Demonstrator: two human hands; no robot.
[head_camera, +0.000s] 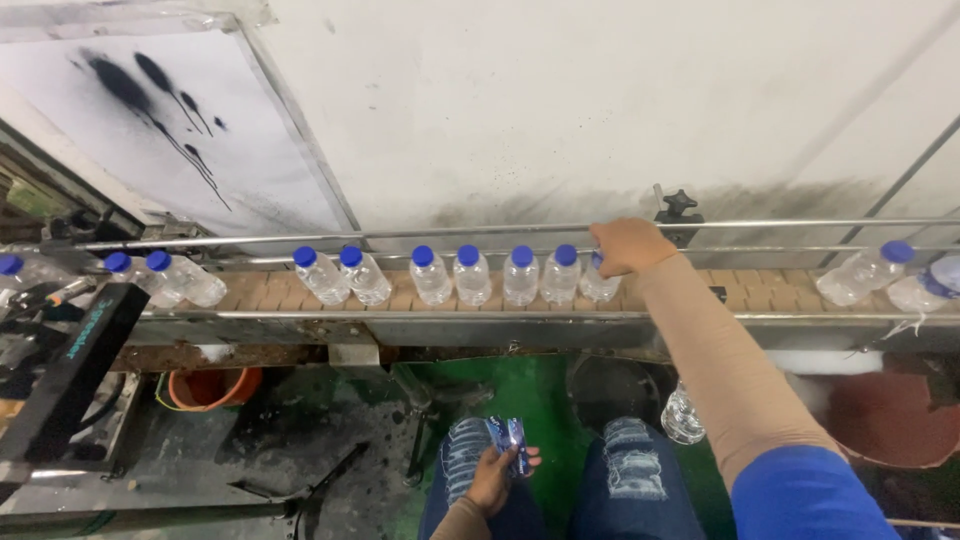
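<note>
1. My right hand (628, 246) reaches out over the conveyor (760, 290) and is curled down on the clear water bottle (598, 282) at the right end of the packed row; the fingers fold over its blue cap, so the cap itself is mostly hidden.
2. My left hand (492, 478) rests low over my knee, pinching a small bunch of blue printed labels (510, 443) between thumb and fingers.
3. That bottle stands upright on the tan slat belt, between the two steel guide rails (420, 233), touching its neighbour in the row of blue-capped bottles (470, 274).
4. Handling, as I judge it: full of water, so fairly heavy for its size, with thin walls that would dent under a hard squeeze and a smooth, probably slippery skin. The ribbed cap or the neck just under it looks the surest place to hold (the body is wedged against its neighbour).
5. Looks: colourless, see-through, unlabelled, rounded shoulders.
6. Further bottles lie tipped near the belt's left and right ends; an orange bucket (212, 388) sits on the floor beneath.
</note>
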